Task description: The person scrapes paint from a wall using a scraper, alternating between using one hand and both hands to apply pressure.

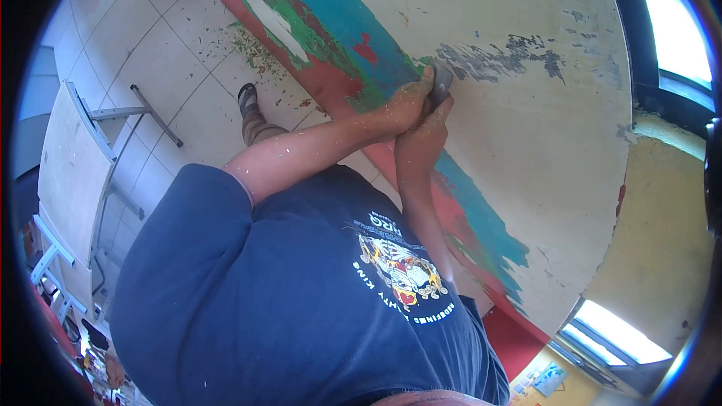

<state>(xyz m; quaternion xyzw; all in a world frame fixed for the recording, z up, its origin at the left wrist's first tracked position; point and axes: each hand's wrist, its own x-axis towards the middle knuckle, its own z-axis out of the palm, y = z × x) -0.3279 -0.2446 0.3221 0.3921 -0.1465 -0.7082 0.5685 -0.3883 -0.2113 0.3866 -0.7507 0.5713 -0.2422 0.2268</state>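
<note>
Both my hands are together against the painted wall [526,135], closed around a small grey metal scraper [444,79]. My left hand [410,105] reaches in from the left, its fingers wrapped near the blade. Just below it, my right hand [427,135] presses against it with fingers curled on the same tool. The handle is hidden by my fingers. Around the blade, the wall is cream on one side and teal, green and red on the other. A rough grey patch [508,60] of stripped paint extends to the right of the scraper. Flecks cling to my forearms.
Paint chips [263,56] lie scattered on the tiled floor [169,49] beside the wall's red lower band. My sandalled foot [247,98] stands there. A pale board with metal legs [75,173] is at left. Windows [677,22] border the wall at right.
</note>
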